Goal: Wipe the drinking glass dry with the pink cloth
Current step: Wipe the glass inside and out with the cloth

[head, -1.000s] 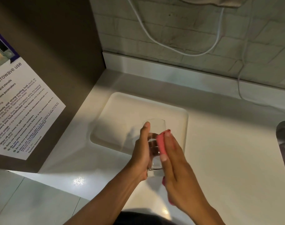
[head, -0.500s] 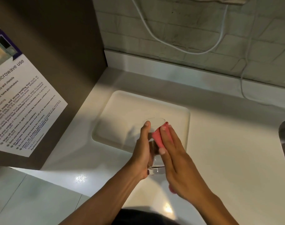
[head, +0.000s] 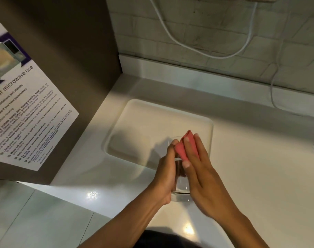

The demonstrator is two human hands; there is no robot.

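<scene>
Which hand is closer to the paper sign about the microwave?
The left hand. It holds the glass on the sign's side; the right hand, pressing the pink cloth, is farther away.

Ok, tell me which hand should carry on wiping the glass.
The right hand. It already presses the pink cloth flat against the drinking glass near its rim. The left hand is wrapped around the glass, steadying it, so it is not free.

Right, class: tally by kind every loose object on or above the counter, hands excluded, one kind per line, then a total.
Drinking glass: 1
Pink cloth: 1
White tray: 1
White cable: 1
Total: 4
</scene>
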